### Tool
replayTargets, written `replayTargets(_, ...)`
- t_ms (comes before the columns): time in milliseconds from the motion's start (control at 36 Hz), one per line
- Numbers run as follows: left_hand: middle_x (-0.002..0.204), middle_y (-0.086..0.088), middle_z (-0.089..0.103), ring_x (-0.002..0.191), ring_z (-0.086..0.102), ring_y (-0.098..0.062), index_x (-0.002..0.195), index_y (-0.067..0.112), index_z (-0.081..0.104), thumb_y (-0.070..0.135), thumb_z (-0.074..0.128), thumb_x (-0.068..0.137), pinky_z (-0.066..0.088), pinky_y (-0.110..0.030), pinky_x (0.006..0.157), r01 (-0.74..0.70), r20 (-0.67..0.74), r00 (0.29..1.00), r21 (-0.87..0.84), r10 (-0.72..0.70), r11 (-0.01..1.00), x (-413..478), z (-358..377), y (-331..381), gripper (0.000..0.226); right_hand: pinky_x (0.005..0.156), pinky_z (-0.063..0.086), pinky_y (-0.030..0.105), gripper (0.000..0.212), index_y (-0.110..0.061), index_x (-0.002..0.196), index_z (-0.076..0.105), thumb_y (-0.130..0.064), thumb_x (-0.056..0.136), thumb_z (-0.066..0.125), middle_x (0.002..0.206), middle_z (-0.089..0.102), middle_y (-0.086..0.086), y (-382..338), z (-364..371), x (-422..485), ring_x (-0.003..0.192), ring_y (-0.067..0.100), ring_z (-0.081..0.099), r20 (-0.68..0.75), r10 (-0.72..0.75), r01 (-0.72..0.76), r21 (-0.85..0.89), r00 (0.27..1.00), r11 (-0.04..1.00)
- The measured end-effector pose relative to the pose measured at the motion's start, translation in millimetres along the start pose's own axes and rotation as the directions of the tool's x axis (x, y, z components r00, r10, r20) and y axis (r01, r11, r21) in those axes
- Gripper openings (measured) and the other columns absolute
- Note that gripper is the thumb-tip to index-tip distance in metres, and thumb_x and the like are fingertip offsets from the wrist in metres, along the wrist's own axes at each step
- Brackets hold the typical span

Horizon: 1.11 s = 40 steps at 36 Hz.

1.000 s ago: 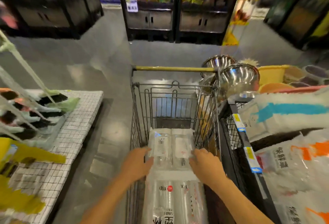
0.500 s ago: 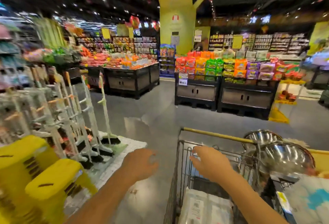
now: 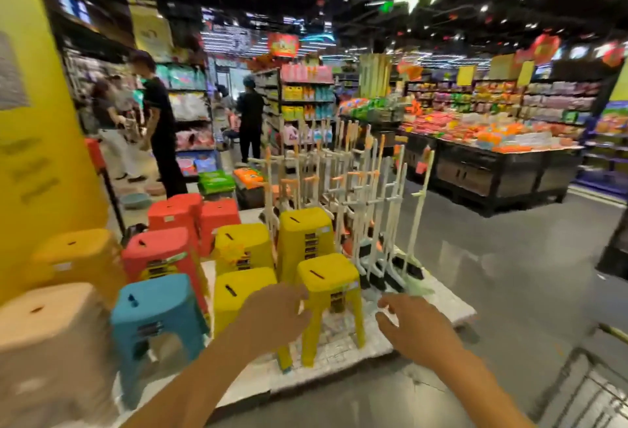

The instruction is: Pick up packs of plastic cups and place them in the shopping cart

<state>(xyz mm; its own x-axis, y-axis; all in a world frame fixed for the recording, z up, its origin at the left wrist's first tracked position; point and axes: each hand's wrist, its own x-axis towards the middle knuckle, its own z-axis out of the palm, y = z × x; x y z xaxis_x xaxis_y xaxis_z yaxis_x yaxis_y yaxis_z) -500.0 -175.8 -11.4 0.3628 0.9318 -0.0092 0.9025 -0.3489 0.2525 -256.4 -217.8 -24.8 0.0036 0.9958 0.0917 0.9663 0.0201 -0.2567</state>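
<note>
Hands reach out empty: our left hand [image 3: 272, 317] and right hand [image 3: 413, 324] hang loose-fingered before the yellow stool [image 3: 328, 278]. We judge this the approach; next we must close on the seat just ahead of our left fingers.

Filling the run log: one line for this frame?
left hand: open, over yellow stool | right hand: open, holding nothing | beside: blue stool, brooms | store aisle

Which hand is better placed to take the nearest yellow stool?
Left, probably. The left hand hovers open right beside the front yellow stool, overlapping its seat edge; the right hand is off to its side, over the white platform.
</note>
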Motion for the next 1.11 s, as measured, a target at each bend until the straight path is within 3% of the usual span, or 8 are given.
replayTargets(333,0.112,0.005,0.066,0.102,0.061,-0.017,0.117,0.026,0.062,0.043,0.053,0.092,0.045,-0.026,0.078,0.389,-0.183,0.903,-0.041,-0.389,0.920,-166.0,-49.0,-200.4,0.031,0.086,0.048,0.032,0.032,-0.031,0.126,0.057,-0.044,0.098,0.046,0.121,0.064,-0.004,-246.0,72.9,41.7,0.110,0.017,0.058,0.074,-0.457,0.458,0.009,0.886,0.889)
replayTargets(417,0.116,0.003,0.065,0.109,0.061,-0.020,0.119,0.021,0.063,0.042,0.050,0.091,0.048,-0.029,0.087,0.458,-0.200,0.864,-0.070,-0.462,0.886,-214.2,-65.1,-245.5,0.037,0.086,0.049,0.032,0.031,-0.034,0.123,0.056,-0.048,0.098,0.044,0.119,0.063,-0.008,-314.7,92.3,44.5,0.110,0.015,0.057,0.094,-0.537,0.537,0.033,0.838,0.843)
replayTargets(583,0.116,0.013,0.066,0.102,0.062,-0.009,0.121,0.036,0.059,0.044,0.058,0.092,0.053,-0.028,0.088,0.622,-0.221,0.742,-0.125,-0.633,0.773,-303.2,-74.2,-343.7,0.030,0.088,0.050,0.034,0.032,-0.029,0.123,0.058,-0.045,0.098,0.045,0.122,0.064,-0.008,-447.9,123.3,36.2,0.113,0.015,0.058,0.162,-0.660,0.657,0.083,0.733,0.750)
replayTargets(694,0.101,0.007,0.068,0.089,0.063,-0.014,0.108,0.028,0.064,0.042,0.051,0.094,0.055,-0.033,0.078,0.704,-0.226,0.660,-0.148,-0.717,0.695,-360.9,-84.5,-380.4,0.023,0.078,0.052,0.038,0.023,-0.029,0.108,0.060,-0.042,0.096,0.046,0.099,0.066,-0.009,-520.6,145.4,22.7,0.094,0.014,0.062,0.185,-0.729,0.717,0.136,0.659,0.683)
replayTargets(778,0.103,0.007,0.068,0.090,0.063,-0.014,0.110,0.028,0.065,0.045,0.049,0.090,0.056,-0.038,0.079,0.766,-0.215,0.588,-0.161,-0.779,0.623,-406.1,-82.2,-408.9,0.030,0.076,0.051,0.034,0.028,-0.034,0.118,0.059,-0.044,0.094,0.046,0.104,0.066,-0.012,-568.1,164.7,12.9,0.097,0.013,0.062,0.207,-0.783,0.768,0.166,0.587,0.619)
replayTargets(861,0.110,0.008,0.068,0.095,0.063,-0.012,0.115,0.029,0.065,0.045,0.050,0.091,0.055,-0.036,0.082,0.812,-0.196,0.513,-0.206,-0.836,0.547,-441.7,-78.9,-432.2,0.033,0.078,0.051,0.031,0.031,-0.026,0.121,0.061,-0.042,0.098,0.047,0.114,0.067,-0.008,-612.5,176.3,3.8,0.101,0.013,0.062,0.237,-0.829,0.810,0.201,0.506,0.551)
replayTargets(1000,0.115,0.008,0.060,0.108,0.058,-0.016,0.124,0.025,0.061,0.036,0.053,0.097,0.048,-0.030,0.091,0.877,-0.177,0.357,-0.274,-0.917,0.394,-483.2,-78.3,-457.2,0.030,0.079,0.056,0.037,0.027,-0.023,0.113,0.064,-0.037,0.097,0.047,0.106,0.070,-0.003,-672.2,203.1,-4.1,0.092,0.014,0.064,0.272,-0.876,0.845,0.263,0.398,0.466)
replayTargets(1111,0.123,0.002,0.063,0.109,0.059,-0.017,0.126,0.026,0.059,0.044,0.053,0.094,0.051,-0.038,0.094,0.923,-0.140,0.217,-0.292,-0.966,0.250,-512.1,-72.4,-482.0,0.037,0.071,0.058,0.039,0.025,-0.028,0.113,0.059,-0.042,0.097,0.046,0.093,0.067,-0.007,-721.5,230.7,-2.7,0.079,0.010,0.063,0.260,-0.917,0.889,0.270,0.302,0.369)
